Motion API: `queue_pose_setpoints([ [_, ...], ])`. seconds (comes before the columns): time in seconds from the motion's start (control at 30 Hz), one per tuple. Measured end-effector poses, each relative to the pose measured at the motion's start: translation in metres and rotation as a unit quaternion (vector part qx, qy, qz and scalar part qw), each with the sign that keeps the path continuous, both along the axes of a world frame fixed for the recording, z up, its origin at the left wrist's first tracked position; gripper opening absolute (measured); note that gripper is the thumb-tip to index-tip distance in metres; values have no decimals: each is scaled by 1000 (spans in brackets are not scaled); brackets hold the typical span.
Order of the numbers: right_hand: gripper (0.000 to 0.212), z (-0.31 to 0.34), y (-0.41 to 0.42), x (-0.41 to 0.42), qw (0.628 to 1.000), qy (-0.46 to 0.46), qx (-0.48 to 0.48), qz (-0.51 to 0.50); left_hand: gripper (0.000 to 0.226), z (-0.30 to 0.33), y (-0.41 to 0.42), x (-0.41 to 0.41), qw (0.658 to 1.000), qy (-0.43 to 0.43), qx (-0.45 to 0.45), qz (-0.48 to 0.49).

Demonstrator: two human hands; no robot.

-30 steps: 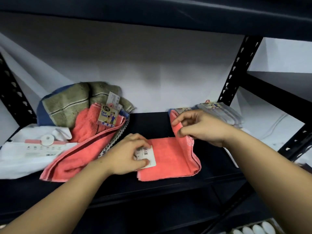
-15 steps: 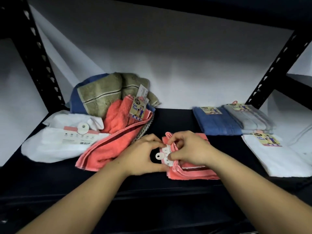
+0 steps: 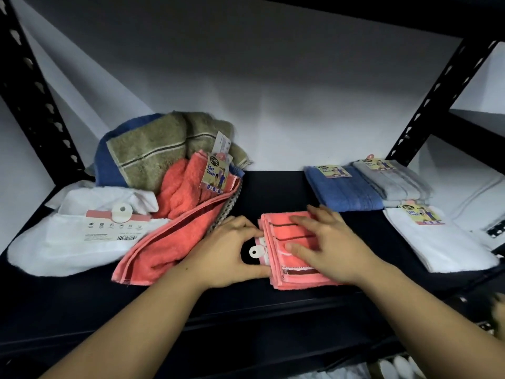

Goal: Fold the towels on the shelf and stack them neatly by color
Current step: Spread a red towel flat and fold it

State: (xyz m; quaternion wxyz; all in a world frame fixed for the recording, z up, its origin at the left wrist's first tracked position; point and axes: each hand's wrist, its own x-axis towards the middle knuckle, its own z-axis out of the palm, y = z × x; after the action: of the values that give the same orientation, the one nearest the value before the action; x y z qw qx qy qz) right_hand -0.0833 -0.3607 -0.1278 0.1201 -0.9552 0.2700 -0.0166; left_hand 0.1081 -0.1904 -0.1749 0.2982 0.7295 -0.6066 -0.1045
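We saw a small folded coral-pink terry towel with dark stripes lying near the front edge of the black metal shelf, and we take this towel as our landmark. The right hand lay flat on top of it, with the fingers straight and spread, pressing the cloth down. The left hand was at the left edge of the towel, with the thumb and the fingers curved around that edge. Between them a white paper tag with a round hole stuck out from the fold. The two hands were close together, almost touching.

To the left of the folded towel lay a long loose coral-pink towel, unfolded. Further left was a white towel with a printed paper band. Behind these was a heap with an olive-green striped towel over a dark blue towel, and one more crumpled coral towel with a "Face Towel" label.

Behind and to the right of the folded towel lay a folded blue towel, with a folded light grey towel just beside it. A folded white towel lay in front of these.
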Motion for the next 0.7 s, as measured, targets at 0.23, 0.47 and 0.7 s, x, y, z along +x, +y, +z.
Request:
queue_pose_setpoints([
  [0.23, 76, -11, 0, -5, 1000, -17, 14, -3, 69, -1, -1, 1, 1000, 17, -13, -5],
  [0.47, 36, -28, 31, -8, 980, -180, 40, 72, 53, 1, 4, 1, 993, 102, -47, -44],
  [0.7, 40, -28, 31, -9, 960, -248, 116, 55, 23, -2, 0, 3, 986, 103, -106, -72],
])
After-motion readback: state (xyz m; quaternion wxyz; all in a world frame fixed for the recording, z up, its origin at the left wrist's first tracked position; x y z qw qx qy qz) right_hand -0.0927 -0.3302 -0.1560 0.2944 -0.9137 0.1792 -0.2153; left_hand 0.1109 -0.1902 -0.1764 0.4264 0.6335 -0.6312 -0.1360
